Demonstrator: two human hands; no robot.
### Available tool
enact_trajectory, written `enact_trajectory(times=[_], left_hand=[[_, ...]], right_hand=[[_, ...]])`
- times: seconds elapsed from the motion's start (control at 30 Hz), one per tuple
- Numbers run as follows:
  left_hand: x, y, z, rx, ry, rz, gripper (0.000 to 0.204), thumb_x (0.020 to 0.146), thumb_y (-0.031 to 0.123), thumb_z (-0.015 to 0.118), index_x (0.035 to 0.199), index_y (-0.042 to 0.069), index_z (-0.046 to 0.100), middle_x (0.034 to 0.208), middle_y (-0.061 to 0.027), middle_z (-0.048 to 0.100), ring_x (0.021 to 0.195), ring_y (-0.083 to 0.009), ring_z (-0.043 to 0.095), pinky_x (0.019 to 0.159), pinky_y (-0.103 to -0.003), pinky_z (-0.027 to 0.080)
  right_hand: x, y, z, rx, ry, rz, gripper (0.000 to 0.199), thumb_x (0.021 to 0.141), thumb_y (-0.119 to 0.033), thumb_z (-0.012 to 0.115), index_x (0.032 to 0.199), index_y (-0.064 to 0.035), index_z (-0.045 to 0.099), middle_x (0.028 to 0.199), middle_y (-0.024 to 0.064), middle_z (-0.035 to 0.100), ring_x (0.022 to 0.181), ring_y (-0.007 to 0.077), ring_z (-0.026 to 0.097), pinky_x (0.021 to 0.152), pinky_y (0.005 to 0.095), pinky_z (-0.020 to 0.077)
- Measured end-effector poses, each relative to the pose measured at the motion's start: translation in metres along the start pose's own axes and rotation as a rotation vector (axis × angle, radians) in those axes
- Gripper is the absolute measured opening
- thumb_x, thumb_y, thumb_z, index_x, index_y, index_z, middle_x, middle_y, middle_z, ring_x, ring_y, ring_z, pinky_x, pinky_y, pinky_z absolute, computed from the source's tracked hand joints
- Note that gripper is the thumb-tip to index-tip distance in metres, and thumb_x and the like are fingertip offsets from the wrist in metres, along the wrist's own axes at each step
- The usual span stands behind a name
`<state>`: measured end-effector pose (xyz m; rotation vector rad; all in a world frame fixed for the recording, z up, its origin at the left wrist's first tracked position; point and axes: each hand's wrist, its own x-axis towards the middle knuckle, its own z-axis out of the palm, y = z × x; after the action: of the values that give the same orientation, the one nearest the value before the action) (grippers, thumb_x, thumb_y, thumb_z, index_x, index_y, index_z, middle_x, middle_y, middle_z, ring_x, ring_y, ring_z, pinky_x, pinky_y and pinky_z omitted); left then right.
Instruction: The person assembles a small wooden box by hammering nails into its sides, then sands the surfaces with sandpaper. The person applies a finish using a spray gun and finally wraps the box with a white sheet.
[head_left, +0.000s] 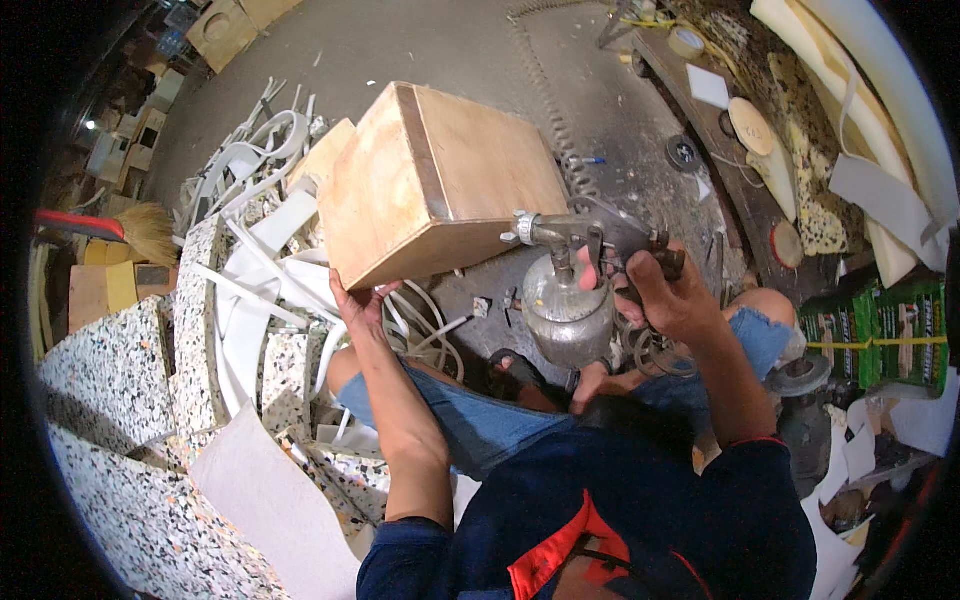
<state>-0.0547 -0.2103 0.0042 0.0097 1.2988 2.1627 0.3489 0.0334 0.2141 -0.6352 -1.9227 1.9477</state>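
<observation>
In front of me a plywood box (pixel 490 150) is held up at a tilt, one corner toward me. My left hand (pixel 362 305) supports its lower left edge from below, fingers spread against the wood. My right hand (pixel 665 290) is wrapped round the handle of a metal spray gun (pixel 610 228). Beneath the gun hangs its round silver cup (pixel 568 310), scuffed and stained. The gun's nozzle points left at the box's near right side, close to it. A coiled air hose (pixel 575 165) runs away from the gun across the floor.
Speckled foam slabs (pixel 110 370) and white foam strips (pixel 265 270) pile up at my left, with a broom (pixel 145 232) beyond. On the right are a low wooden bench (pixel 700 130), a tape roll (pixel 686 41), foam sheets and green packages (pixel 880 335). A black disc (pixel 683 152) lies on the floor.
</observation>
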Motion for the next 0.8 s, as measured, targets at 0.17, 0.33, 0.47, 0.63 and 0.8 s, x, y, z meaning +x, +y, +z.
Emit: enact_trajectory(times=[0.17, 0.33, 0.47, 0.63, 0.8], left_hand=[[0.001, -0.002, 0.0, 0.024, 0.003, 0.03, 0.08, 0.093, 0.066, 0.05, 0.15, 0.011, 0.038, 0.147, -0.0257, 0.044, 0.125, -0.0459, 0.054, 0.074, -0.068, 0.06], [0.002, -0.003, -0.005, -0.025, -0.013, 0.001, 0.077, 0.09, 0.068, 0.053, 0.145, 0.014, 0.043, 0.14, -0.0202, 0.053, 0.113, -0.0421, 0.063, 0.064, -0.065, 0.061], [0.0, -0.001, -0.003, -0.042, -0.018, -0.003, 0.079, 0.09, 0.067, 0.055, 0.146, 0.012, 0.043, 0.14, -0.0201, 0.054, 0.11, -0.0424, 0.065, 0.064, -0.064, 0.062], [0.0, -0.001, 0.003, -0.01, -0.057, 0.007, 0.078, 0.091, 0.066, 0.054, 0.144, 0.01, 0.044, 0.131, -0.02, 0.06, 0.101, -0.0407, 0.069, 0.063, -0.061, 0.063], [0.008, -0.001, -0.01, -0.01, -0.063, 0.021, 0.072, 0.092, 0.064, 0.054, 0.139, 0.009, 0.049, 0.128, -0.0178, 0.063, 0.098, -0.0371, 0.071, 0.062, -0.055, 0.064]], right_hand=[[0.016, -0.023, -0.006, -0.108, 0.018, 0.024, 0.042, 0.103, -0.041, 0.057, 0.11, -0.0001, 0.066, 0.071, 0.0029, 0.062, 0.052, 0.0082, 0.053, 0.046, 0.0252, 0.0416], [0.039, -0.035, -0.008, -0.233, 0.274, 0.077, 0.038, 0.1, -0.036, 0.062, 0.083, -0.0033, 0.072, 0.071, 0.0026, 0.066, 0.067, 0.0101, 0.057, 0.064, 0.0283, 0.046], [0.048, -0.043, -0.018, -0.185, 0.171, -0.045, 0.035, 0.1, -0.033, 0.063, 0.083, -0.0043, 0.072, 0.071, 0.0028, 0.066, 0.067, 0.0098, 0.056, 0.064, 0.0283, 0.046], [0.063, -0.052, -0.031, -0.182, 0.199, -0.06, 0.038, 0.101, -0.038, 0.061, 0.088, -0.004, 0.071, 0.069, 0.0024, 0.063, 0.062, 0.0091, 0.053, 0.06, 0.0282, 0.0433], [0.069, -0.046, -0.046, -0.247, 0.296, -0.01, 0.041, 0.101, -0.042, 0.059, 0.091, -0.0035, 0.069, 0.068, 0.0023, 0.061, 0.057, 0.0106, 0.052, 0.055, 0.0284, 0.0414]])
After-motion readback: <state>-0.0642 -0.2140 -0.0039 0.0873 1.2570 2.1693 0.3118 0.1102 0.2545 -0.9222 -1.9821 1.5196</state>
